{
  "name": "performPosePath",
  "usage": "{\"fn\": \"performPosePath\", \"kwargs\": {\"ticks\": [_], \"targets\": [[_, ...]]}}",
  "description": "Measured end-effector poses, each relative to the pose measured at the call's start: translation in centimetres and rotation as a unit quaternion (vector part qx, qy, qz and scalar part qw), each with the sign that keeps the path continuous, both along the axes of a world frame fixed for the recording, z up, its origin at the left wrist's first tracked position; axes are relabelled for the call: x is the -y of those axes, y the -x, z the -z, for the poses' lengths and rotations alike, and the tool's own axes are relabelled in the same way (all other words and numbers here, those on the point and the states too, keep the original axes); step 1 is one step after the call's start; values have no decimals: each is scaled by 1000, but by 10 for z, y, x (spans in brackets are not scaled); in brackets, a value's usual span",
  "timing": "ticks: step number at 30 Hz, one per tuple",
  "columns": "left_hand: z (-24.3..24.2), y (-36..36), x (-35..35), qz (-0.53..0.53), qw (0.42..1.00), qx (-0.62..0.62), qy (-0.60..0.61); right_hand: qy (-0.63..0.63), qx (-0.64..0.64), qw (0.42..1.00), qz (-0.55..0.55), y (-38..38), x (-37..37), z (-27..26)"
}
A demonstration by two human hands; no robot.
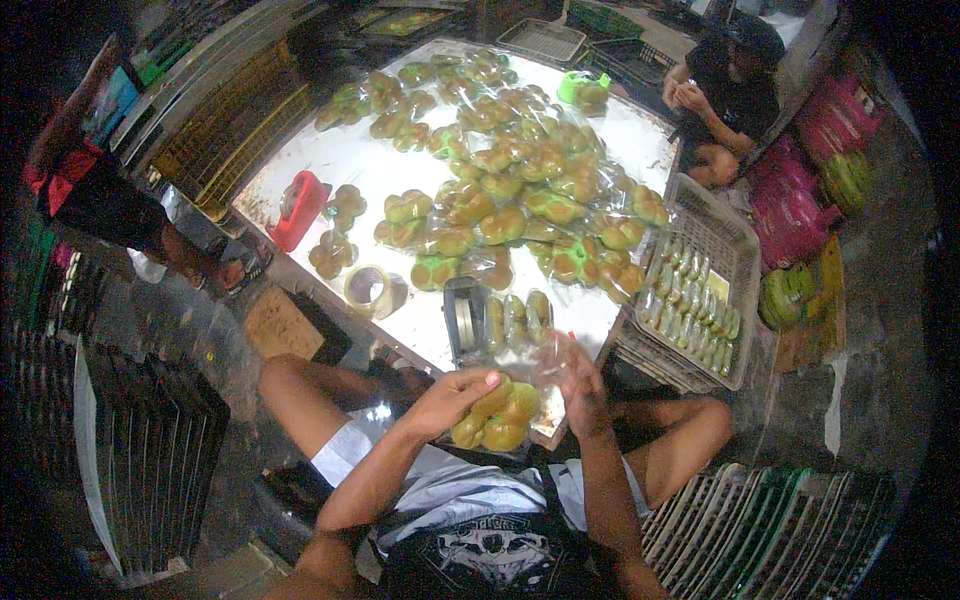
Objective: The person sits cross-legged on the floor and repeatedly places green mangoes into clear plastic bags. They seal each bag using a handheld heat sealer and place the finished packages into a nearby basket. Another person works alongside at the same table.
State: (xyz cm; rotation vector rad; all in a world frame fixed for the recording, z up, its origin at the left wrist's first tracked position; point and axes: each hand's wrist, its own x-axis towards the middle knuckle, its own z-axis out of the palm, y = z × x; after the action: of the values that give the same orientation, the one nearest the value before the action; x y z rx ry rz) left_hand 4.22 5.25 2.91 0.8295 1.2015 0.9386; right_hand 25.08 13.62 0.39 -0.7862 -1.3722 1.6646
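Note:
My left hand (454, 401) grips a clear plastic bag of round green-brown buns (501, 416) over the table's near edge. The right hand (583, 386), slightly blurred, is raised beside the bag; clear film shows at its fingers, and whether they grip it I cannot tell. Just beyond stands a dark tape dispenser (463, 322), with wrapped oblong pieces (516, 319) to its right. Many bagged buns (502, 225) lie heaped across the white table (315, 157). A roll of clear tape (367, 291) and a red tape dispenser (300, 210) are at the left.
A plastic crate (739, 300) of small wrapped pieces stands at the table's right. A green tape dispenser (581, 86) is at the far side. One person (724, 90) sits at the upper right; another (105, 187) stands at the left. Stacked crates (765, 532) are at the lower right.

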Motion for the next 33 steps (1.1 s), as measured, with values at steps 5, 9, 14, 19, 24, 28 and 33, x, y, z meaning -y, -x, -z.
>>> {"fn": "performPosePath", "kwargs": {"ticks": [5,9,14,19,24,28,33], "targets": [[-8,0,-7,-103,994,-22,32,-207,271,932,121,9,23,-2],[-17,-4,-15,-170,973,114,-103,-171,207,936,229,32,8,-12],[-37,1,-11,-173,978,82,-81,-77,182,955,223,46,12,-19],[-37,-13,13,-108,981,-65,-146,-318,208,910,168,40,43,-18],[-5,-34,2,-242,845,-395,-269,94,165,980,53,22,49,-11],[4,-34,11,-98,856,-308,-403,156,-99,982,25,17,44,-9],[-4,-19,16,-66,971,-207,-102,-66,-45,997,24,10,25,-21]]}}
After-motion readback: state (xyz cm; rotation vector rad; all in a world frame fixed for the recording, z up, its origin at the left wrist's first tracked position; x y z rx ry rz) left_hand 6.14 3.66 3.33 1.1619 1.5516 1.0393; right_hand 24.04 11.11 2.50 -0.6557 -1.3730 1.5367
